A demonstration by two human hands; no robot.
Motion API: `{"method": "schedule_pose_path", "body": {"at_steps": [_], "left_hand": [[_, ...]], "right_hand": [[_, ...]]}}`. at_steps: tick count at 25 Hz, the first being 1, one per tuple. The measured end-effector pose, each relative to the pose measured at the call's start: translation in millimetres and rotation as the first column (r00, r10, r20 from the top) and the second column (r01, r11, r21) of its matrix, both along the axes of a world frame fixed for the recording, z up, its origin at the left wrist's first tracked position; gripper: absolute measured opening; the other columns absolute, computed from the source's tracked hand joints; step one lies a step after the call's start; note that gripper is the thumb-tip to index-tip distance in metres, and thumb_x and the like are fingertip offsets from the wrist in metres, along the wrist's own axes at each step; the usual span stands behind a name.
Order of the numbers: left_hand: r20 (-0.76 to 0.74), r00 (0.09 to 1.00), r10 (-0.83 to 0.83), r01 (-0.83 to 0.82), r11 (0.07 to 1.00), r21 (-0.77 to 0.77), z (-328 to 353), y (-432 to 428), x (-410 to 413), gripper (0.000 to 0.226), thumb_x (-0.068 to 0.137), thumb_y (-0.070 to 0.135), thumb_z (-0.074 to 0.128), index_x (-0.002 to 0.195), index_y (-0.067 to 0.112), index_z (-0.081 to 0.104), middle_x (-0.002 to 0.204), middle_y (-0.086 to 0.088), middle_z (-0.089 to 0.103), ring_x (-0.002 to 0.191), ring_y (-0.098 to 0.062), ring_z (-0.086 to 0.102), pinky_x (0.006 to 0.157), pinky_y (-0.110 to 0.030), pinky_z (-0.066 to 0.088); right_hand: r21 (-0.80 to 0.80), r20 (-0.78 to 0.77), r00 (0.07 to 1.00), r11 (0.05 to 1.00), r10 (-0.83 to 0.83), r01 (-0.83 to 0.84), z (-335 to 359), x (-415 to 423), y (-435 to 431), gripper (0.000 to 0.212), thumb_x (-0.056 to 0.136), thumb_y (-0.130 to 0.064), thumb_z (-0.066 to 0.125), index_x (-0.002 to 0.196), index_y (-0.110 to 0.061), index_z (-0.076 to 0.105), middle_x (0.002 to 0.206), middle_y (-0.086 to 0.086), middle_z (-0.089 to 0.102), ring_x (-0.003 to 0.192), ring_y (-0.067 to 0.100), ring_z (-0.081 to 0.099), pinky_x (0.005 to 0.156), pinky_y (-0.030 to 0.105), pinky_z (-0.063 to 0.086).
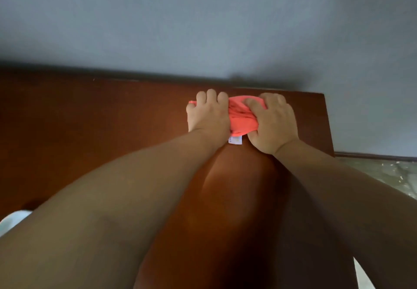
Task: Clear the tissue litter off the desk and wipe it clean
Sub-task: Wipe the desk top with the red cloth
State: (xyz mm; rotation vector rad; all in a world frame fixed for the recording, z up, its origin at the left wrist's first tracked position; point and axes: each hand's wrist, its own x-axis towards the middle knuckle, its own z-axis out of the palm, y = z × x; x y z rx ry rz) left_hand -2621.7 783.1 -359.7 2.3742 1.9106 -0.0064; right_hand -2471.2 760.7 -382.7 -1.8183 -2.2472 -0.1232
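A coral-pink cloth with a small white label lies bunched on the dark brown wooden desk, near its far right corner. My left hand presses on the cloth's left part with curled fingers. My right hand grips the cloth's right part, its fingers dug into the fabric. Both forearms reach forward over the desk and hide much of its near half. No tissue litter shows on the visible desk surface.
A grey-blue wall stands right behind the desk's far edge. The desk's right edge drops to a speckled floor with a dark skirting board. Something white pokes in at the lower left.
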Motion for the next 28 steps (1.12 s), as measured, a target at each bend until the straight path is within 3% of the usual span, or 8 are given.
{"method": "schedule_pose_path", "body": {"at_steps": [6, 10, 15, 18, 20, 22, 24, 28], "left_hand": [[0.077, 0.997, 0.021, -0.025, 0.998, 0.054, -5.6, 69.4, 71.2, 0.035, 0.087, 0.014, 0.048, 0.122, 0.015, 0.041, 0.127, -0.008, 0.041, 0.119, -0.029, 0.037, 0.089, -0.041, 0.037], [0.119, 0.992, -0.042, 0.037, 0.998, 0.040, -5.4, 60.8, 98.2, 0.033, 0.089, 0.012, 0.045, 0.122, 0.014, 0.042, 0.126, -0.009, 0.042, 0.118, -0.030, 0.038, 0.088, -0.042, 0.039], [0.123, 0.985, -0.117, 0.118, 0.993, 0.004, 1.4, -1.2, 100.2, 0.038, 0.084, 0.013, 0.050, 0.121, 0.013, 0.044, 0.121, -0.010, 0.045, 0.112, -0.030, 0.043, 0.077, -0.037, 0.042], [0.093, 0.983, -0.159, 0.158, 0.987, 0.025, -1.3, -51.2, 93.5, 0.040, 0.053, 0.017, 0.076, 0.091, 0.013, 0.062, 0.087, -0.008, 0.058, 0.079, -0.027, 0.058, 0.051, -0.029, 0.044], [0.090, 0.977, -0.191, 0.191, 0.982, 0.009, 6.4, -86.0, 88.4, 0.045, 0.033, 0.017, 0.082, 0.074, 0.015, 0.064, 0.072, -0.005, 0.056, 0.064, -0.024, 0.058, 0.040, -0.024, 0.041], [0.096, 0.976, -0.193, 0.201, 0.977, -0.079, 13.6, -122.3, 82.1, 0.046, 0.050, 0.020, 0.079, 0.093, 0.013, 0.062, 0.089, -0.007, 0.057, 0.081, -0.026, 0.058, 0.051, -0.029, 0.047], [0.037, 0.983, -0.180, 0.184, 0.969, -0.166, 15.5, -163.5, 75.0, 0.041, 0.078, 0.018, 0.060, 0.117, 0.013, 0.048, 0.114, -0.007, 0.048, 0.107, -0.027, 0.048, 0.071, -0.032, 0.047], [0.028, 0.985, -0.168, 0.170, 0.973, -0.158, 26.5, -232.0, 61.1, 0.049, 0.057, 0.023, 0.079, 0.100, 0.013, 0.058, 0.097, -0.007, 0.054, 0.089, -0.026, 0.056, 0.060, -0.031, 0.049]], "right_hand": [[0.043, -0.018, 0.996, 0.996, -0.082, 0.083, -2.2, 66.9, 68.4, 0.063, 0.067, -0.039, 0.039, 0.119, -0.012, 0.061, 0.099, 0.024, 0.058, 0.090, 0.044, 0.055, 0.070, 0.045, 0.047], [0.104, -0.009, 0.983, 0.978, -0.181, 0.181, -5.4, 87.7, 46.0, 0.061, 0.064, -0.037, 0.040, 0.114, -0.010, 0.063, 0.094, 0.025, 0.058, 0.085, 0.045, 0.057, 0.061, 0.042, 0.049], [0.055, -0.004, 0.981, 0.979, -0.196, 0.196, 0.6, 94.1, -13.6, 0.056, 0.061, -0.036, 0.040, 0.110, -0.017, 0.057, 0.093, 0.023, 0.060, 0.080, 0.042, 0.059, 0.051, 0.039, 0.051], [0.019, 0.021, 0.977, 0.977, -0.213, 0.212, 3.7, 88.8, -67.9, 0.055, 0.057, -0.035, 0.037, 0.109, -0.022, 0.048, 0.093, 0.020, 0.061, 0.077, 0.039, 0.060, 0.049, 0.037, 0.052], [-0.031, 0.027, 0.979, 0.979, -0.203, 0.204, 8.3, 83.7, -107.3, 0.056, 0.055, -0.034, 0.036, 0.108, -0.023, 0.047, 0.093, 0.017, 0.061, 0.074, 0.037, 0.060, 0.046, 0.036, 0.051], [-0.077, 0.035, 0.981, 0.978, -0.191, 0.194, 13.9, 77.9, -143.5, 0.055, 0.053, -0.034, 0.040, 0.107, -0.025, 0.047, 0.093, 0.014, 0.061, 0.074, 0.033, 0.061, 0.042, 0.035, 0.049], [-0.119, 0.026, 0.984, 0.977, -0.177, 0.179, 19.7, 70.8, -181.1, 0.056, 0.047, -0.030, 0.054, 0.103, -0.027, 0.048, 0.090, 0.010, 0.060, 0.072, 0.030, 0.061, 0.039, 0.033, 0.048], [-0.209, 0.010, 0.985, 0.962, -0.174, 0.173, 27.9, 54.4, -254.3, 0.064, 0.035, -0.027, 0.075, 0.095, -0.030, 0.053, 0.085, 0.004, 0.060, 0.069, 0.023, 0.060, 0.037, 0.027, 0.043]]}}
